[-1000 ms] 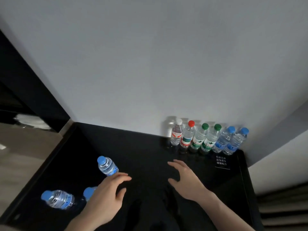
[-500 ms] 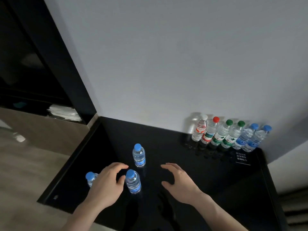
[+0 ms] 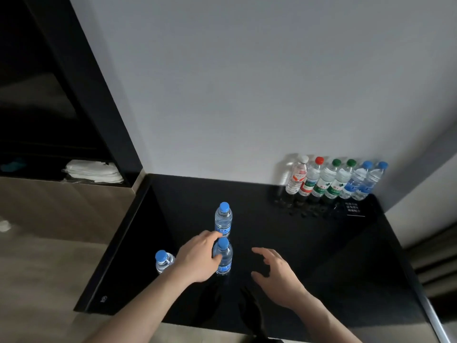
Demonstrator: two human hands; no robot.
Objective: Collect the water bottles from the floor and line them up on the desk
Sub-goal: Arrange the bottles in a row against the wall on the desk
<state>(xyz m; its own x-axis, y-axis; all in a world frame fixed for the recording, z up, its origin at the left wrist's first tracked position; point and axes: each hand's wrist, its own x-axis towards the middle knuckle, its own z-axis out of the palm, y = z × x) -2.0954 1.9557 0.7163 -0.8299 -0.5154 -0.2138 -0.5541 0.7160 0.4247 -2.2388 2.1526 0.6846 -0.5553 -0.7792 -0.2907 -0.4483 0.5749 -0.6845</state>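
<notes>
Three small blue-capped water bottles stand upright on the black desk. The far bottle stands alone. My left hand curls round the middle bottle, thumb on its front and fingers behind its neck. The near-left bottle is partly hidden by my left wrist. My right hand hovers over the desk to the right, fingers spread and relaxed, holding nothing. A row of several bottles with white, red, green and blue caps stands against the wall at the desk's back right.
A small black card lies in front of the row. The desk's left edge drops to a wood floor. A dark shelf unit at left holds folded white cloth. A pale wall rises behind the desk.
My left hand has moved right and closed round the middle bottle. My right hand has stayed over the desk. The view has shifted, so the bottles appear more central.
</notes>
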